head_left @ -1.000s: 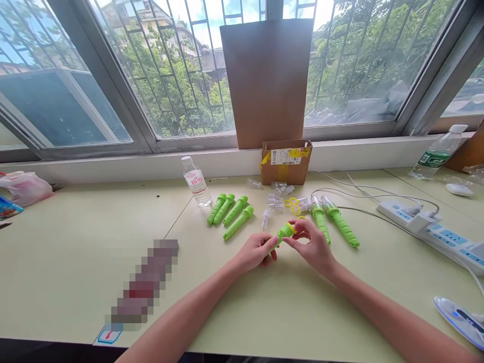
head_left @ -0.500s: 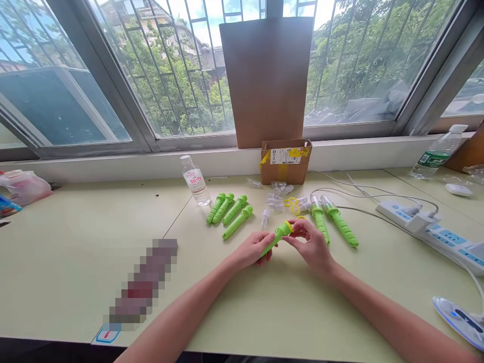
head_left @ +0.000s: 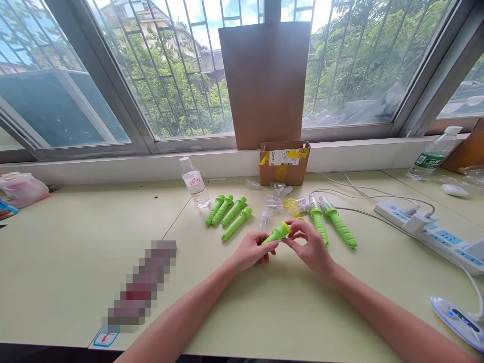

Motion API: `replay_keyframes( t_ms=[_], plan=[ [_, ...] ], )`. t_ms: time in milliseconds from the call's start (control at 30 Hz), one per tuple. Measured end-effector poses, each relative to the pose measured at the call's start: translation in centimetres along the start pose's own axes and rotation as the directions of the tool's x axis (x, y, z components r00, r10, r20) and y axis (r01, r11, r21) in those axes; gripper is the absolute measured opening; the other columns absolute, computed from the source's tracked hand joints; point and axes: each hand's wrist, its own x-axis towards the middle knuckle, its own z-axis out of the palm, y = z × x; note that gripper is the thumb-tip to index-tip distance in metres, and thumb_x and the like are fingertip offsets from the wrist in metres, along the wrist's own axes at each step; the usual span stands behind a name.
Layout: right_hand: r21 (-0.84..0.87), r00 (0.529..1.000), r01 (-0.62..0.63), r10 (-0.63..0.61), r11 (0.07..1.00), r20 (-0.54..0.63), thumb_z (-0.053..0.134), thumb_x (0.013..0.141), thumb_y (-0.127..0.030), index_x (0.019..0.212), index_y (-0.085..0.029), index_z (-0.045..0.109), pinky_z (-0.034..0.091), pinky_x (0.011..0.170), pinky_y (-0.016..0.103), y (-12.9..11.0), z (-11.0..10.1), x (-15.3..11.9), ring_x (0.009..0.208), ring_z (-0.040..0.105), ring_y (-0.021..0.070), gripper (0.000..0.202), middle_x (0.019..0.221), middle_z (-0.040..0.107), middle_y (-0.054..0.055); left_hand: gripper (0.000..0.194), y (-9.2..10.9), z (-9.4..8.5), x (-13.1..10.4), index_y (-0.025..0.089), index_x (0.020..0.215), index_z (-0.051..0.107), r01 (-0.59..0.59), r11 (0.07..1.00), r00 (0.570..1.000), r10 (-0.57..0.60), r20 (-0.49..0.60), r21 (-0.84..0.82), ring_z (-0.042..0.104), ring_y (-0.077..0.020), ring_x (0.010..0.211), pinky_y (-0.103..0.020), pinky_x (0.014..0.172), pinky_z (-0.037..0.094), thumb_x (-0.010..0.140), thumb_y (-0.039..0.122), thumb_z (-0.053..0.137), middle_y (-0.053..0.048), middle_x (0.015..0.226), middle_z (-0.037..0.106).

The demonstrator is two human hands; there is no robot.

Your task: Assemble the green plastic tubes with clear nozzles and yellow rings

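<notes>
My left hand (head_left: 252,250) is wrapped round a green ribbed plastic tube (head_left: 278,232), tilted with its wider end up and to the right. A yellow ring (head_left: 286,227) sits around that end. At the ring's right side, the thumb and fingertips of my right hand (head_left: 308,245) are closed in a pinch on its edge. The fingers partly hide the ring. Several green tubes (head_left: 233,210) without caps lie left of my hands. To the right lie two green tubes (head_left: 341,227) with clear caps. Beyond my hands are loose yellow rings (head_left: 291,203) and several clear caps (head_left: 273,205).
A small cardboard box (head_left: 283,174) stands by the windowsill, with a water bottle (head_left: 195,184) to its left. On the right are a power strip (head_left: 431,229) with cables and a white device (head_left: 457,322). A blurred-out object (head_left: 141,287) lies at front left.
The green tube has turned slightly, its ringed end now pointing a little more toward the right. My hands have barely moved; the whole view has shifted slightly.
</notes>
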Motion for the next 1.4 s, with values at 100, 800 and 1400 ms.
replay_keyframes(
  t_ms=[100,800,1400],
  plan=[
    [-0.01,1.0,-0.023,0.023,1.0,-0.002,0.067,0.079,-0.03,0.086,-0.022,0.051,0.058,0.063,0.034,0.0,0.0,0.0,0.073,0.06,0.015,0.019,0.105,0.062,0.006,0.035,0.0,0.0,0.1,0.015,0.074,0.059,-0.021,1.0,1.0,0.021,0.012,0.009,0.051,-0.0084,0.044,-0.019,0.039,0.038,0.079,0.049,0.058,0.002,0.061,0.056],
    [0.041,0.997,0.065,-0.063,0.997,-0.039,0.068,0.079,-0.026,0.083,-0.022,0.053,0.059,0.078,0.04,0.2,0.0,0.0,0.083,0.065,0.0177,0.016,0.102,0.063,0.005,0.038,0.3,-0.6,-0.1,0.021,0.09,0.043,0.014,0.996,0.999,-0.011,0.033,-0.083,0.043,-0.0059,0.034,-0.016,0.032,0.026,0.077,0.052,0.062,0.004,0.061,0.062],
    [-0.014,0.995,0.036,-0.037,0.999,-0.095,0.069,0.078,-0.032,0.08,-0.021,0.059,0.061,0.069,0.038,0.2,-0.5,0.3,0.078,0.065,0.018,0.015,0.104,0.061,0.006,0.04,-0.4,0.6,0.3,0.015,0.066,0.055,-0.105,0.988,0.955,0.131,-0.266,0.11,0.044,-0.0057,0.04,-0.02,0.04,0.033,0.075,0.053,0.063,0.004,0.057,0.053]
  ],
)
